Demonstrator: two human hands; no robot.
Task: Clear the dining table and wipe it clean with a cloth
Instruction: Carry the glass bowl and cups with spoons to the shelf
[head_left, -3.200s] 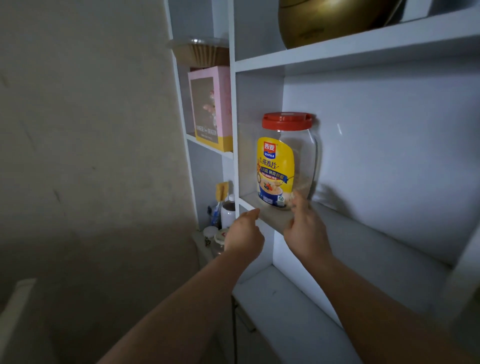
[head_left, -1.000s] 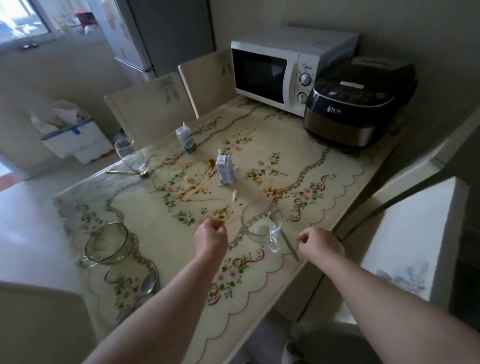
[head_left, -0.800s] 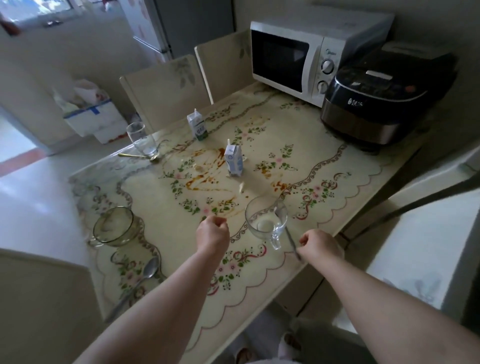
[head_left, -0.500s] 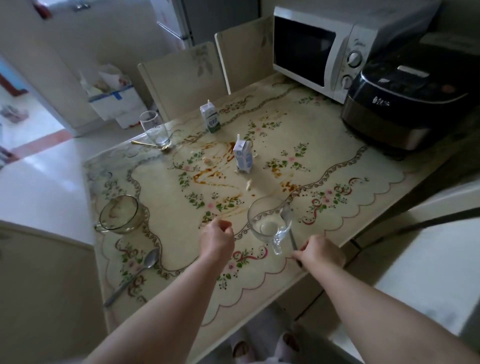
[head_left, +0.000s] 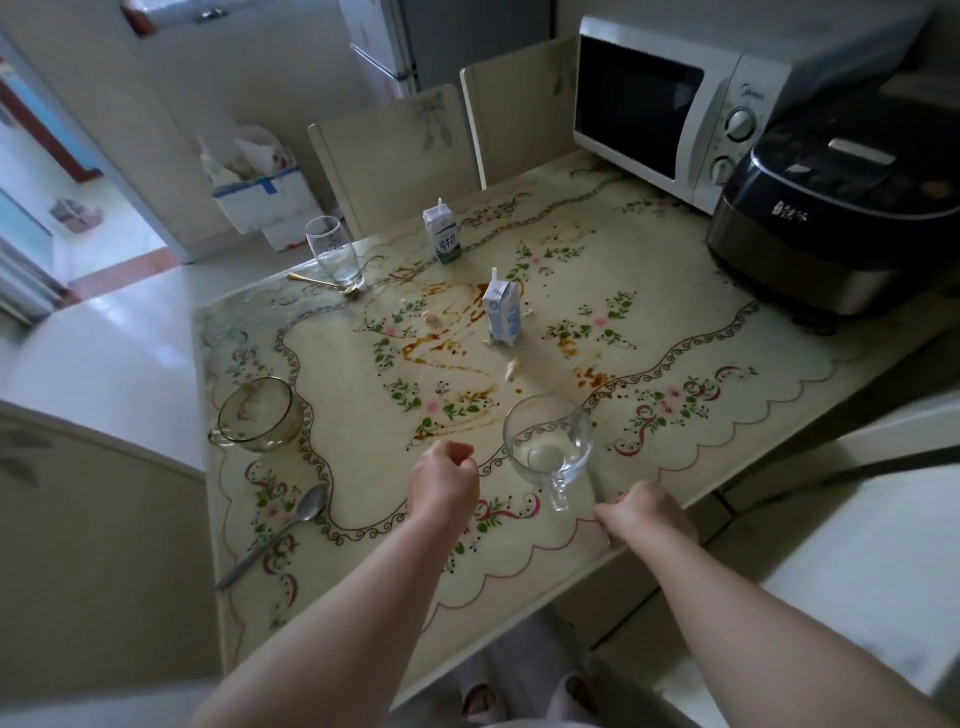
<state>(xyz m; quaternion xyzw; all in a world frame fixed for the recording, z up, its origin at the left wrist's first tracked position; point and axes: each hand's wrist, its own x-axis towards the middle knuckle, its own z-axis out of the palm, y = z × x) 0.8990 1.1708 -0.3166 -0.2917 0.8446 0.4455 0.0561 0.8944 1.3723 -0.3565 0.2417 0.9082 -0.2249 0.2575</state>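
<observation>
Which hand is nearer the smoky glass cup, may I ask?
Left. The left hand is right of the smoky glass cup; the right hand farther, past the clear cup.

The rice cooker runs off the right edge; the fridge is cut by the top edge. The spoon at the glass cup passes under the right hand, whose fingers are hidden, so any grip cannot be told. Print on the near milk carton and far milk carton is too small to read.
</observation>
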